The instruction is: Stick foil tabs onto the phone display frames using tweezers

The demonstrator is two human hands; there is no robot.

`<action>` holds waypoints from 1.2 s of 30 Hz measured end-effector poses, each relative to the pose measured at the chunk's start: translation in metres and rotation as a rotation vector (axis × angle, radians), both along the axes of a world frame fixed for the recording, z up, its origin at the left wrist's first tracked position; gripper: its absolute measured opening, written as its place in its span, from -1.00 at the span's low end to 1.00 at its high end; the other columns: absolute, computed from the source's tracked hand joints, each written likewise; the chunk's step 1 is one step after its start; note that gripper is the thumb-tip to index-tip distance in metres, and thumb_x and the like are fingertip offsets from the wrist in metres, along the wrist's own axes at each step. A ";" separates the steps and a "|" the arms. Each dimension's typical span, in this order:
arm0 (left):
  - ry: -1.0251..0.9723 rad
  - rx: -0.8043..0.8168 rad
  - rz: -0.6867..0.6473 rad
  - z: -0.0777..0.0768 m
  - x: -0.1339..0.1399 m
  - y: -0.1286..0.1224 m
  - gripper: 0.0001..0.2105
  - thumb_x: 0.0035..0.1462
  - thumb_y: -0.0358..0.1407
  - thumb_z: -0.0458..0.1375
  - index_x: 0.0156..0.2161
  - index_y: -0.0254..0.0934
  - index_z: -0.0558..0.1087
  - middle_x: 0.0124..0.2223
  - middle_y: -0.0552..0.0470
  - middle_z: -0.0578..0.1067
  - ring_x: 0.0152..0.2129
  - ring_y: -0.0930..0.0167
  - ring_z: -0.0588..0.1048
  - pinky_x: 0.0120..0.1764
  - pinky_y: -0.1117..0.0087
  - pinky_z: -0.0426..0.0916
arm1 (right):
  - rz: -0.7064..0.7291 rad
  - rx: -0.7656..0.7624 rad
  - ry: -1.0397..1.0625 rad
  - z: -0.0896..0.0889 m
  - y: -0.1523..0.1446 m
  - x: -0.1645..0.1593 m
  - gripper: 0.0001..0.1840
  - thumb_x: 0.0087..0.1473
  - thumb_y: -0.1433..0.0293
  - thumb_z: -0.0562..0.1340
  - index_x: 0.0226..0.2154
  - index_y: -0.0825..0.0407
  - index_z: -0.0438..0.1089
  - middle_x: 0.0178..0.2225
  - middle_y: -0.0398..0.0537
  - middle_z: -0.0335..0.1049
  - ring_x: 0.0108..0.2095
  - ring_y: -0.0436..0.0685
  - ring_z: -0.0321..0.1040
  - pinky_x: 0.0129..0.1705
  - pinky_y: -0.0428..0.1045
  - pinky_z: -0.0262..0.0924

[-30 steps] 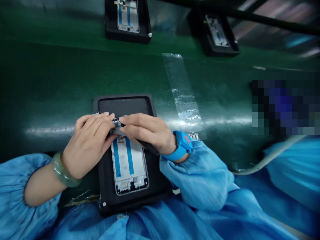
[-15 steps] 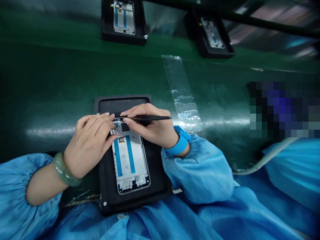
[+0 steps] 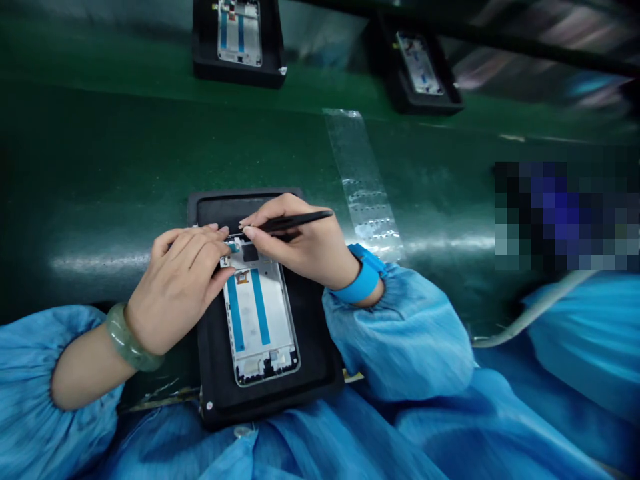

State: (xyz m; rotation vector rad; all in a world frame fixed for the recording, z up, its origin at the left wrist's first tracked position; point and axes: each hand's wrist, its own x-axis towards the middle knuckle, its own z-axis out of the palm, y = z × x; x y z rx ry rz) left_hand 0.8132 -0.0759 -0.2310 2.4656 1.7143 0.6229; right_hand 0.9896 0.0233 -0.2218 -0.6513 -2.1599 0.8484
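Note:
An open phone frame [image 3: 267, 313] with two blue strips lies in a black tray [image 3: 320, 360] in front of me. My left hand [image 3: 177, 280] holds the frame's upper left corner, fingertips over the top edge and thumb at the side, hiding that corner. Near its fingertips, a small blue-green piece [image 3: 233, 247] shows on the frame. My right hand [image 3: 303, 240] grips slim black tweezers [image 3: 305, 219] over the frame's top edge; the working tips are hidden by the fingers.
Two black trays [image 3: 240, 75] [image 3: 430, 107] with phone frames stand at the back on the green surface [image 3: 100, 167]. A clear plastic strip [image 3: 367, 180] lies to the right of my tray. A blue-sleeved person [image 3: 590, 333] and a pale cable [image 3: 535, 310] are at the far right.
My right hand has shifted slightly up, and the back end of the tweezers has tilted upward. My left hand stays on the frame. The back trays appear shifted slightly left in view.

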 end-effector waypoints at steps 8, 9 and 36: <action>0.036 0.011 0.005 -0.001 -0.001 -0.002 -0.86 0.22 -0.29 0.03 -0.14 -0.27 0.32 -0.04 -0.10 0.47 -0.02 0.26 0.40 -0.02 0.14 0.20 | -0.009 0.097 -0.099 0.007 0.005 -0.008 -0.96 0.04 0.44 0.23 -0.38 0.08 0.34 -0.46 -0.21 0.38 -0.52 -0.11 0.29 -0.43 -0.17 0.23; 0.035 0.010 0.004 -0.001 -0.001 -0.002 -0.87 0.22 -0.30 0.03 -0.15 -0.27 0.31 -0.04 -0.09 0.47 -0.01 0.27 0.40 -0.02 0.15 0.20 | -0.010 0.093 -0.094 0.007 0.005 -0.008 -0.95 0.04 0.44 0.23 -0.38 0.09 0.34 -0.46 -0.21 0.38 -0.52 -0.12 0.29 -0.43 -0.17 0.23; -0.028 0.000 0.161 0.003 0.000 0.004 -0.74 0.18 -0.16 0.06 -0.12 -0.29 0.36 -0.14 -0.09 0.50 -0.14 0.19 0.44 -0.10 0.15 0.20 | 0.074 -0.042 0.087 -0.013 0.002 0.007 -0.88 0.07 0.37 0.25 -0.33 0.06 0.32 -0.31 -0.09 0.43 -0.27 0.01 0.43 -0.22 -0.08 0.33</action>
